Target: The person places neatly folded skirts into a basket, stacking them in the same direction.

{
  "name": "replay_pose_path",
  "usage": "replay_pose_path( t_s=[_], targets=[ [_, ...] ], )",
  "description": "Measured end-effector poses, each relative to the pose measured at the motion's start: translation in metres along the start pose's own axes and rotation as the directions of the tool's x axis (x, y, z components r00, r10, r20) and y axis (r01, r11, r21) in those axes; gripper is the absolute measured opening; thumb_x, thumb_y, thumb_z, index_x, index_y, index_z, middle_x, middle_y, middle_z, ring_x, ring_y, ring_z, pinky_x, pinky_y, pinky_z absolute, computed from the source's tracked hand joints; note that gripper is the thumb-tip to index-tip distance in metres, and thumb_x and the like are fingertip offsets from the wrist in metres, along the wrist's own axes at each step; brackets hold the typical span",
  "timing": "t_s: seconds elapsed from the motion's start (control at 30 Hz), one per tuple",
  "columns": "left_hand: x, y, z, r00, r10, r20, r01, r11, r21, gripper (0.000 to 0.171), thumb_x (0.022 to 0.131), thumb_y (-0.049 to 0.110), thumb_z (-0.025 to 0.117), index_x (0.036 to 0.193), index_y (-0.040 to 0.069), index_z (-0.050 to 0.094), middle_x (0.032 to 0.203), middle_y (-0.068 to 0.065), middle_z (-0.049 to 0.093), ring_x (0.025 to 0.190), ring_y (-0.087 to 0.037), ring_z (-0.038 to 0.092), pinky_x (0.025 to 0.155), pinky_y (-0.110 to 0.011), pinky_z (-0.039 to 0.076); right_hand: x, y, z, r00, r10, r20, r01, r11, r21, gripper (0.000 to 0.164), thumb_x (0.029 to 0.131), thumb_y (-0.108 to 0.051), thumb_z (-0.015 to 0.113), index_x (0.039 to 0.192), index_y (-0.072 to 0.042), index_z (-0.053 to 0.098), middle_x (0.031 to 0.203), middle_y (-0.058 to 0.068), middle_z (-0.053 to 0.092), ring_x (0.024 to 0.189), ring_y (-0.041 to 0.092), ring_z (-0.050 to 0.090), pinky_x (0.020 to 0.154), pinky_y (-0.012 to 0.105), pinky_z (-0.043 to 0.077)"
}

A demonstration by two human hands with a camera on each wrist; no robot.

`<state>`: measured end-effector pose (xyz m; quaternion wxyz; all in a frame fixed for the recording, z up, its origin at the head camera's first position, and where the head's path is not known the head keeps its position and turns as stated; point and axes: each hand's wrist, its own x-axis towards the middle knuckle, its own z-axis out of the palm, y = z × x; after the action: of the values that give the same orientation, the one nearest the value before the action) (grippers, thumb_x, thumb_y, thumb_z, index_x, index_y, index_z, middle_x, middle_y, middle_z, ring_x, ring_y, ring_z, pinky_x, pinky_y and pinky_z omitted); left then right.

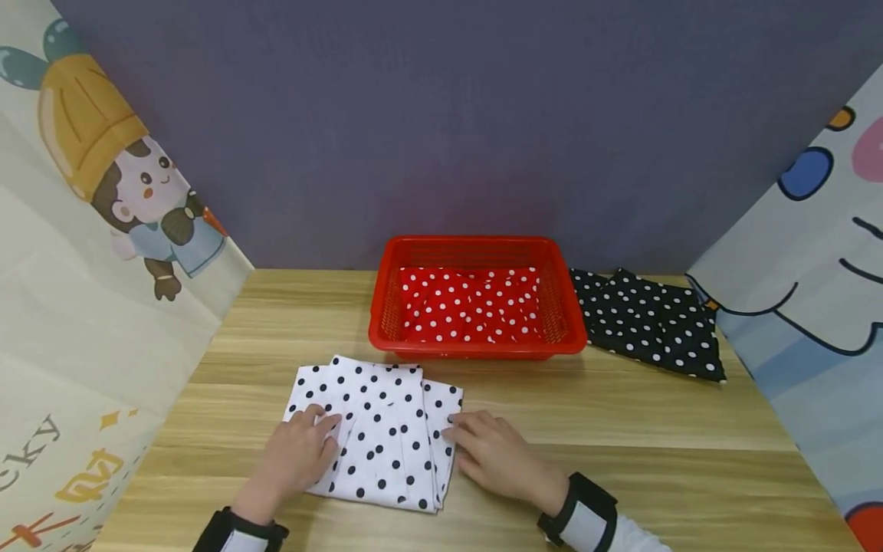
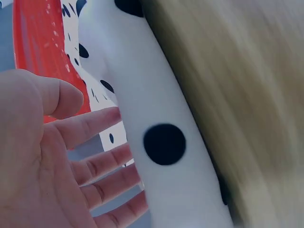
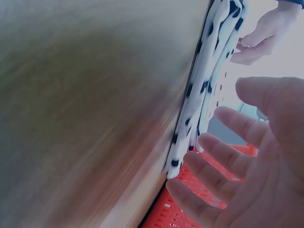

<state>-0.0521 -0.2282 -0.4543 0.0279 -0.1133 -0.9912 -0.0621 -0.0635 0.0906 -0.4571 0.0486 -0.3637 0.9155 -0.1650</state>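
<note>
A white cloth with black dots lies folded in layers on the wooden table, in front of the basket. My left hand rests on its left part, fingers loosely extended over the fabric; the left wrist view shows the fingertips at the cloth's rounded fold. At the right edge is my right hand, its fingertips touching the border of the cloth. In the right wrist view those fingers are spread beside the stacked layers, gripping nothing.
A red plastic basket stands at the back middle, with a red white-dotted cloth inside. Right of it lies a black white-dotted cloth. A dark wall rises behind the table, and printed curtains flank both sides.
</note>
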Motion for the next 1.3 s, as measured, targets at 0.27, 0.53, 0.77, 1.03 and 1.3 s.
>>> replay_pose_path(
  t_s=[0.27,0.53,0.77,1.03,1.3],
  targets=[
    [0.002,0.024,0.002,0.994,0.033,0.108,-0.032,0.999,-0.009,0.038,0.086,0.027,0.054,0.118,0.008,0.062,0.117,-0.017,0.054,0.105,-0.032,0.053,0.086,-0.049,0.044,0.0,0.0,0.001,0.996,0.041,0.075,-0.041,0.999,-0.003,0.04,0.089,-0.031,0.056,0.128,-0.024,0.054,0.136,0.003,0.047,0.121,0.021,0.046,0.094,0.045,0.043],
    [0.004,0.038,0.003,0.992,0.084,0.093,-0.08,0.996,-0.047,0.035,0.085,0.026,0.056,0.113,0.007,0.063,0.115,-0.013,0.057,0.105,-0.03,0.054,0.088,-0.046,0.044,-0.004,0.01,0.001,0.989,0.116,0.087,-0.112,0.992,-0.053,0.039,0.088,-0.033,0.058,0.126,-0.024,0.056,0.133,0.003,0.049,0.118,0.022,0.047,0.091,0.045,0.045],
    [0.007,0.044,0.006,0.987,0.145,0.067,-0.138,0.986,-0.097,0.032,0.084,0.025,0.058,0.109,0.006,0.065,0.113,-0.011,0.059,0.107,-0.028,0.053,0.093,-0.045,0.041,-0.014,0.019,-0.001,0.988,0.143,0.059,-0.14,0.989,-0.047,0.037,0.087,-0.032,0.059,0.122,-0.021,0.058,0.129,0.005,0.052,0.116,0.024,0.049,0.089,0.047,0.045],
    [0.011,0.059,0.003,0.974,0.202,0.106,-0.189,0.974,-0.125,0.032,0.085,0.025,0.058,0.11,0.007,0.065,0.116,-0.011,0.06,0.11,-0.028,0.054,0.093,-0.045,0.043,-0.025,0.029,-0.008,0.979,0.2,0.037,-0.2,0.98,-0.016,0.032,0.087,-0.03,0.059,0.117,-0.019,0.062,0.124,0.005,0.055,0.114,0.024,0.05,0.089,0.047,0.044],
    [0.012,0.076,0.003,0.958,0.246,0.145,-0.221,0.961,-0.166,0.033,0.083,0.024,0.06,0.113,0.009,0.063,0.12,-0.01,0.058,0.113,-0.026,0.052,0.095,-0.044,0.042,-0.037,0.037,-0.014,0.969,0.247,-0.014,-0.247,0.969,-0.005,0.026,0.085,-0.027,0.061,0.109,-0.017,0.064,0.12,0.006,0.058,0.111,0.026,0.052,0.087,0.048,0.045]
  ],
)
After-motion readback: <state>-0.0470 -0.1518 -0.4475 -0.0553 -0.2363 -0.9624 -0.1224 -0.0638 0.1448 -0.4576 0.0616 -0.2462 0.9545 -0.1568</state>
